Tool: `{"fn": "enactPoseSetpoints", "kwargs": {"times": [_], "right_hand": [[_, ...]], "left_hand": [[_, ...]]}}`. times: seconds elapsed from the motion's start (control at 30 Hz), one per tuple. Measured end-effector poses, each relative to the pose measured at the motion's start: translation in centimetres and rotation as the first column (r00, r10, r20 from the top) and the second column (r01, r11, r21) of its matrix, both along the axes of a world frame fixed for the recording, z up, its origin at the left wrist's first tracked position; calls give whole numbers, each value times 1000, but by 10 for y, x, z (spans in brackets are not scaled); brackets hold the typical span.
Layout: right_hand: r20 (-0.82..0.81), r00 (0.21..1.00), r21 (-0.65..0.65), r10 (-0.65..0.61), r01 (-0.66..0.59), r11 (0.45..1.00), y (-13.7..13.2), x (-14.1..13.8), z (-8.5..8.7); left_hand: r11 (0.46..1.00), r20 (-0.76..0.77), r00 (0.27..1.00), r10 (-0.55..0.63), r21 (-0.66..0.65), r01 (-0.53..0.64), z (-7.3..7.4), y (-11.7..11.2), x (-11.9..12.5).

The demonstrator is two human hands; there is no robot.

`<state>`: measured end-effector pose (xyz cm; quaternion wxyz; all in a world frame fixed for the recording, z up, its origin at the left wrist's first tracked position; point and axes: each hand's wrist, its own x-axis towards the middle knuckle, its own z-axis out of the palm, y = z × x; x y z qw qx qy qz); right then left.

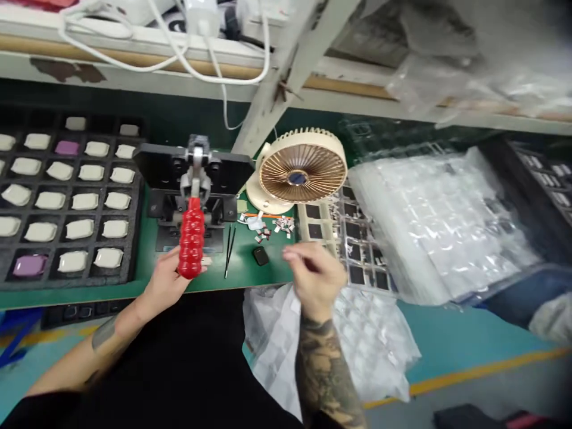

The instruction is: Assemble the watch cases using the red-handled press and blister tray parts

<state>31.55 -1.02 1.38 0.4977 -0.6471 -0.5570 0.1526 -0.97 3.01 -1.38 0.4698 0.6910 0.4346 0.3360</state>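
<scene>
- The left hand (166, 285) has its fingers wrapped closed around the red ribbed handle (192, 238) of a black bench-top hand press (192, 173); the handle stands upright, and the press's lower plate shows beneath it.
- The right hand (315, 277) hangs above the mat's front edge, fingertips (286, 255) pinched nearly together; whether they hold anything is too small to tell.
- Between the hands lie fine tweezers (229, 250) and a small black piece (260, 256); paper scraps (268, 227) sit just behind.
- A black foam tray (13, 238) at the left holds rows of pale pieces, with two purple ones (30, 265).
- At the right are a clear plastic tray (357, 250) and a stack of plastic-wrapped trays (438, 226).
- The green mat (272, 271) also carries a cream desk fan (301, 167); white cables (179, 47) run along the shelf above, and a white plastic bag (277, 333) hangs below the bench, over a teal floor (473, 363) with a yellow line.
</scene>
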Motion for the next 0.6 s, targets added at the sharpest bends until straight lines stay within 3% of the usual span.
{"fn": "enactPoseSetpoints", "kwargs": {"times": [0.13, 0.23, 0.43, 0.53, 0.6], "right_hand": [[-112, 988, 55, 110, -105, 993, -6, -78, -22], [-104, 980, 43, 170, -167, 985, 2, -111, -25], [-147, 934, 15, 326, -328, 945, 14, -130, -17], [-123, 934, 15, 335, -336, 942, 14, -133, -19], [-117, 954, 22, 274, -274, 962, 13, -136, -21]], "left_hand": [[991, 10, 995, -104, -82, 104, -3, -3, -4], [984, 7, 993, -121, -129, 121, -7, -8, -7], [991, 55, 997, -53, -120, 59, -12, -11, -8], [995, 54, 998, -39, -89, 43, -9, -8, -7], [997, 65, 997, -33, -62, 37, -7, -6, -7]]}}
